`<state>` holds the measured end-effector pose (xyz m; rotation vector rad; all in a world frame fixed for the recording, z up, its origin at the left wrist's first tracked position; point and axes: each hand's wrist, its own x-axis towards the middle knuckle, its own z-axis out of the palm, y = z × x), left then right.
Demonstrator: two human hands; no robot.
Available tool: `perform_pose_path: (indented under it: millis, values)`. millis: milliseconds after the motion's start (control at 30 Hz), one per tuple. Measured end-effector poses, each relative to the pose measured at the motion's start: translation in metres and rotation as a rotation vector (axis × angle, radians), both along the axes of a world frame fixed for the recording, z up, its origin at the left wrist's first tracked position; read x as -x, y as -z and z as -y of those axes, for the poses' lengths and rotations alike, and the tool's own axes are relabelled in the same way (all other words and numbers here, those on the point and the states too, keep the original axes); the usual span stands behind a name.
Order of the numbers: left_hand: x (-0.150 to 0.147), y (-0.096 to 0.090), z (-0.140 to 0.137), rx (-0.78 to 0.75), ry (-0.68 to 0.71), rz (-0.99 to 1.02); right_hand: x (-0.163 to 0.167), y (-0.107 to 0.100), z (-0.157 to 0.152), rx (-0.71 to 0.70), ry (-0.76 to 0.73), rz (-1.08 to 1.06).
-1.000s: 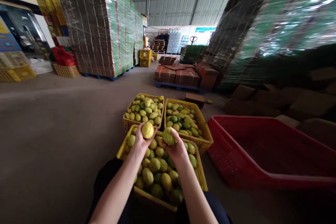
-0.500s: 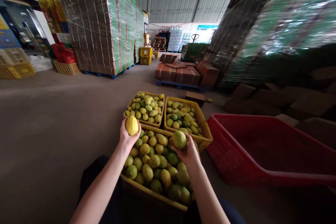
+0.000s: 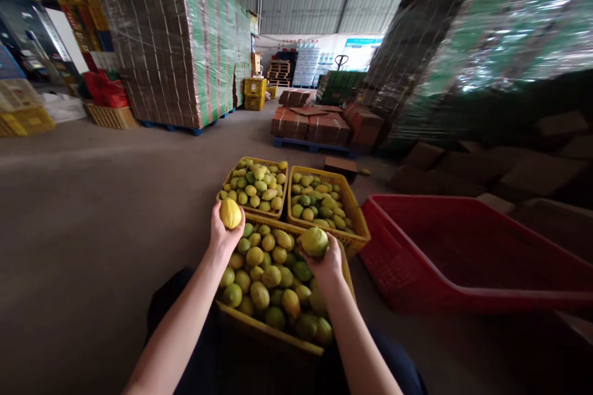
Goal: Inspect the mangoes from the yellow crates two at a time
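My left hand point(image 3: 225, 231) is closed around a yellow lemon point(image 3: 230, 214), held near the front left corner of the far left crate. In my right hand point(image 3: 328, 259) is a greener lemon point(image 3: 314, 241), raised above the right side of the near crate. That near yellow crate point(image 3: 271, 328) stands between my knees, full of yellow and green lemons point(image 3: 272, 276). Behind it are two more yellow crates: the left one point(image 3: 286, 188) is heaped with lemons, and the right one point(image 3: 359, 222) holds yellow and green ones at a lower level.
A big red plastic bin point(image 3: 393, 259) stands at the right. Loose cardboard point(image 3: 445, 176) lies behind it. Flattened cartons point(image 3: 328, 129) rest on a blue pallet ahead. Tall film-wrapped stacks point(image 3: 152, 43) rise on both sides. Concrete floor point(image 3: 92, 210) stretches to the left.
The view has shifted slightly, so most things sit a little higher and further left. The lemon in my right hand has turned a little. Both hands keep their hold.
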<state>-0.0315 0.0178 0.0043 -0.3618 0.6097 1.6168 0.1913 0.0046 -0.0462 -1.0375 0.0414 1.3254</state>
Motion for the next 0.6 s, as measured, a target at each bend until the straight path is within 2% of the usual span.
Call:
perform_pose_path:
  millis: [133,267,400,600]
  values:
    - [-0.003,0.002,-0.004,-0.054,0.030,0.063,0.015,-0.009,-0.001,-0.106,0.050,0.049]
    - [-0.007,0.010,-0.008,0.033,0.143,0.090,0.014,-0.008,-0.004,-0.015,-0.025,-0.045]
    - [-0.006,0.011,-0.010,0.054,0.112,0.062,0.002,-0.002,-0.006,-0.011,-0.119,-0.061]
    - [-0.002,0.003,-0.004,0.107,0.143,-0.096,-0.006,-0.011,-0.004,-0.006,0.051,0.017]
